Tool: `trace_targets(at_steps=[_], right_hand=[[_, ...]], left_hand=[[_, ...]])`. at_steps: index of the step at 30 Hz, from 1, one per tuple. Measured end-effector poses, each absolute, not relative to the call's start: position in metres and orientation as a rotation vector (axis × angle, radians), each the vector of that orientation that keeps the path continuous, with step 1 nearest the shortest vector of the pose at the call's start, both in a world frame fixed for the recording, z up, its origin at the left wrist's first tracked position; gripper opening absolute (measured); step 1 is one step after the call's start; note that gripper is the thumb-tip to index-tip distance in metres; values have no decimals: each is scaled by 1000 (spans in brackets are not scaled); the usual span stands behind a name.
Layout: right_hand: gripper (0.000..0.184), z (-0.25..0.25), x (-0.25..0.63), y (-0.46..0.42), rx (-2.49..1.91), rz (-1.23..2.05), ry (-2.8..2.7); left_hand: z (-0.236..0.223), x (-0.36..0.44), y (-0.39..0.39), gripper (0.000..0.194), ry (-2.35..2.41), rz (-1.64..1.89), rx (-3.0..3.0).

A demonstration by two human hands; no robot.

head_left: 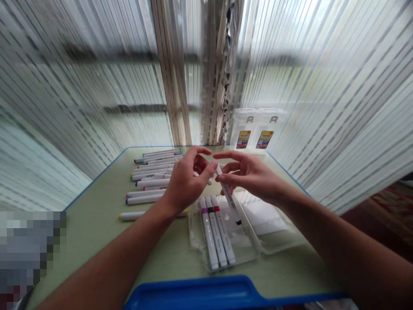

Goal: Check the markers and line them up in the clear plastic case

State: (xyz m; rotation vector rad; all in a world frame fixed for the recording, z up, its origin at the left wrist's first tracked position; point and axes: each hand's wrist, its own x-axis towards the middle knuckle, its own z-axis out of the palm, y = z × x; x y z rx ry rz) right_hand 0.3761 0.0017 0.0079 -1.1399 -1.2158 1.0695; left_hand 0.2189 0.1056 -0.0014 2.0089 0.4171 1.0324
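My right hand (250,174) pinches a white marker (229,200) near its top end; the marker slants down with its black-capped tip over an open clear plastic case (248,254). My left hand (186,181) hovers close by, its thumb and forefinger curled at the marker's upper end, and it seems to touch that end. Three white markers (217,232) with purple, black and red caps lie side by side in the case.
Several more white markers (151,176) lie in a row on the green table (97,215) to the left. Two clear packages (258,129) lean against the striped curtain at the back. A blue tray edge (193,292) runs along the near side.
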Motion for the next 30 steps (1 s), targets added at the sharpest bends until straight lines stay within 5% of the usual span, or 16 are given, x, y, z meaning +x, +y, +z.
trace_targets(at_steps=[5, 14, 20, 30], right_hand=[[50, 9, 380, 0, -1279, 1180, -1171], [32, 1, 393, 2, -1427, 1244, -1271], [26, 3, 387, 3, -1528, 1324, -1229], [24, 6, 380, 4, -1549, 1381, -1157]], left_hand=[[4, 213, 102, 7, 308, 1109, 2367], [21, 210, 50, 19, -311, 596, 2800], [36, 200, 21, 23, -242, 210, 3075], [-18, 153, 3, 19, -7, 945, 2939]])
